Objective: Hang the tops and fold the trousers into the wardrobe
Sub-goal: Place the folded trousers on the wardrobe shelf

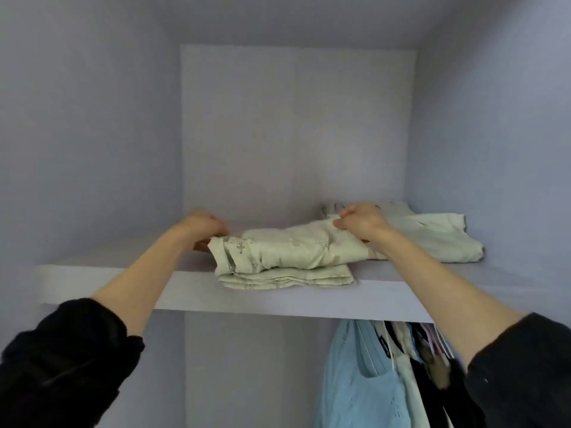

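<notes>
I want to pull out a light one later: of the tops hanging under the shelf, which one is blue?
The leftmost hanging top, a light blue knit with a scooped neck. The tops to its right are pale or black.

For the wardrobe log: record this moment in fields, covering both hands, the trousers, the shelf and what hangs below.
left hand: grips the left end of the folded trousers
right hand: pinches their right end
folded trousers: pale green, printed, on the shelf, front fold over its edge
shelf: also holds another pale garment at right
below: tops hanging, light blue foremost
</notes>
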The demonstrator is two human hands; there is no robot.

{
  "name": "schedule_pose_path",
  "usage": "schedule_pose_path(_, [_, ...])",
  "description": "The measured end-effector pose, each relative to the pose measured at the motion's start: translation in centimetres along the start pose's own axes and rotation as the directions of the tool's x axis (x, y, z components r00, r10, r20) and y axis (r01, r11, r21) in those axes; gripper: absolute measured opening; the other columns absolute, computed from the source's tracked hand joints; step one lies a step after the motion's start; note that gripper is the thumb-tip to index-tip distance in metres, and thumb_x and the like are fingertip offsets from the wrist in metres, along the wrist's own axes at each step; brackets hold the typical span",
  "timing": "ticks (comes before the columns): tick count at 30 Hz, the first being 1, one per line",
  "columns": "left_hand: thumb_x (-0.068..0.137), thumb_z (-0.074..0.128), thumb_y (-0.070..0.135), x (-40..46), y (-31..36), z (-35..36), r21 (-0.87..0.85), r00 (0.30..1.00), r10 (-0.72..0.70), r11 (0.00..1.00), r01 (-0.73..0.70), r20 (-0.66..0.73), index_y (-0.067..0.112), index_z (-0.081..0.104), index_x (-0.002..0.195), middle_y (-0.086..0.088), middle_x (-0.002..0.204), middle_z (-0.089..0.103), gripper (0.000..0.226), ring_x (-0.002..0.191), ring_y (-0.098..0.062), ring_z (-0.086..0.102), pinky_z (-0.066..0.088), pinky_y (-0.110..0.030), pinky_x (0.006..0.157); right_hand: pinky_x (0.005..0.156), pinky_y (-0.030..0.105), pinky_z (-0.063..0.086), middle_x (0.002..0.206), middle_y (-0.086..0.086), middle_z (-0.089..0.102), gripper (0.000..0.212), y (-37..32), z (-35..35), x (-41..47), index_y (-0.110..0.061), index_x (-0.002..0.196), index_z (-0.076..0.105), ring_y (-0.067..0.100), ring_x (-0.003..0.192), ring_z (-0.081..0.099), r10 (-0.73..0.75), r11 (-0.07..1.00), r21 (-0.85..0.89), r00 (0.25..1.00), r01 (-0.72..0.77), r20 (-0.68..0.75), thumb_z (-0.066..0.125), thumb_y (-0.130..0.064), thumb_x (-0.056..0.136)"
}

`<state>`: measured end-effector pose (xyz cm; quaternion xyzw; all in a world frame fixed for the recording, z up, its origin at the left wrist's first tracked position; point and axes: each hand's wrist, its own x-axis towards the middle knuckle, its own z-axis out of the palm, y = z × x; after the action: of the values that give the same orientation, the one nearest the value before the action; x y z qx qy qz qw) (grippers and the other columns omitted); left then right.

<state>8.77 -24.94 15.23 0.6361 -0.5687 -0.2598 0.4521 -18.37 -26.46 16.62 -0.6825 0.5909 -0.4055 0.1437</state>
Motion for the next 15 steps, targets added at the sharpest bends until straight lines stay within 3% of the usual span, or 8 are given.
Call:
schedule_pose_path(2, [0.093, 0.056, 0.016, 0.3, 0.6, -0.1, 0.172, 0.982, 0.186, 0.968, -0.181, -0.014, 0.013, 0.049, 0.132, -0.006, 0.104, 0.057, 0.039, 0.080, -0.018, 0.054, 0.043, -0.021, 0.061, 0.090, 0.023, 0.040, 0.120, 0.004, 0.065, 0.030, -0.1, 0.8, 0.2, -0.011, 0.116, 0.065, 0.014, 0.106, 0.058, -0.242, 0.958, -0.162, 0.970, 0.236, -0.018, 0.061, -0.025, 0.090])
schedule_pose_path(4, [0.094, 0.052, 0.040, -0.5, 1.8, -0.3, 0.284, 0.917, 0.269, 0.892, -0.353, 0.293, 0.029, 0.045, 0.136, 0.011, 0.122, 0.054, 0.044, 0.103, -0.007, 0.051, 0.038, -0.015, 0.079, 0.088, 0.022, 0.044, 0.108, -0.005, 0.070, 0.024, -0.4, 1.2, -0.2, -0.023, 0.104, 0.072, 0.001, 0.091, 0.058, -0.389, 0.908, -0.107, 0.909, 0.406, 0.150, 0.059, -0.036, 0.090])
schedule_pose_path(6, [0.087, 0.039, 0.063, -1.6, 2.9, 0.2, 0.427, 0.793, 0.057, 0.819, -0.385, 0.606, 0.043, 0.035, 0.140, 0.034, 0.131, 0.035, 0.057, 0.118, 0.010, 0.034, 0.025, -0.005, 0.090, 0.077, 0.028, 0.047, 0.082, -0.021, 0.070, 0.030, -1.0, 1.7, -0.6, -0.032, 0.085, 0.074, -0.011, 0.073, 0.055, -0.328, 0.895, -0.126, 0.823, 0.428, 0.463, 0.050, -0.049, 0.091])
schedule_pose_path(7, [0.087, 0.033, 0.065, -1.4, 3.0, 0.7, 0.502, 0.746, -0.044, 0.766, -0.402, 0.664, 0.044, 0.027, 0.144, 0.037, 0.132, 0.026, 0.060, 0.123, 0.012, 0.025, 0.018, -0.005, 0.098, 0.076, 0.025, 0.044, 0.077, -0.029, 0.066, 0.034, -1.2, 2.1, -0.5, -0.034, 0.084, 0.073, -0.015, 0.072, 0.054, -0.261, 0.887, -0.176, 0.777, 0.428, 0.573, 0.045, -0.050, 0.093])
schedule_pose_path(8, [0.091, 0.029, 0.062, -0.9, 3.2, 1.3, 0.569, 0.732, -0.105, 0.706, -0.421, 0.673, 0.041, 0.020, 0.147, 0.035, 0.138, 0.020, 0.060, 0.129, 0.011, 0.016, 0.011, -0.008, 0.103, 0.083, 0.023, 0.042, 0.088, -0.035, 0.064, 0.036, -1.5, 2.3, -0.3, -0.033, 0.094, 0.073, -0.018, 0.083, 0.054, -0.210, 0.873, -0.227, 0.753, 0.431, 0.623, 0.040, -0.049, 0.095])
schedule_pose_path(9, [0.095, 0.026, 0.057, 0.2, 2.9, 1.8, 0.623, 0.743, -0.133, 0.651, -0.433, 0.655, 0.038, 0.014, 0.149, 0.030, 0.147, 0.012, 0.058, 0.137, 0.005, 0.008, 0.006, -0.015, 0.108, 0.097, 0.025, 0.039, 0.112, -0.031, 0.062, 0.038, -1.7, 2.8, 0.4, -0.030, 0.108, 0.069, -0.013, 0.104, 0.053, -0.185, 0.851, -0.271, 0.741, 0.449, 0.645, 0.037, -0.047, 0.098])
schedule_pose_path(11, [0.098, 0.020, 0.053, 2.2, 2.7, 2.7, 0.695, 0.781, -0.134, 0.565, -0.445, 0.609, 0.034, 0.007, 0.150, 0.019, 0.156, -0.001, 0.057, 0.144, -0.006, -0.002, -0.002, -0.025, 0.112, 0.112, 0.030, 0.027, 0.144, -0.010, 0.045, 0.044, -2.5, 3.9, 2.1, -0.023, 0.129, 0.056, 0.008, 0.132, 0.039, -0.140, 0.788, -0.371, 0.729, 0.492, 0.670, 0.029, -0.042, 0.101])
schedule_pose_path(15, [0.099, 0.017, 0.053, 7.1, 2.1, 3.3, 0.774, 0.807, -0.173, 0.450, -0.446, 0.565, 0.032, 0.004, 0.150, 0.010, 0.158, -0.002, 0.057, 0.146, -0.016, 0.000, -0.001, -0.034, 0.116, 0.112, 0.028, 0.023, 0.153, 0.000, 0.030, 0.046, -3.4, 7.0, 5.8, -0.023, 0.147, 0.032, 0.017, 0.139, 0.029, -0.029, 0.738, -0.458, 0.702, 0.495, 0.712, 0.022, -0.035, 0.103])
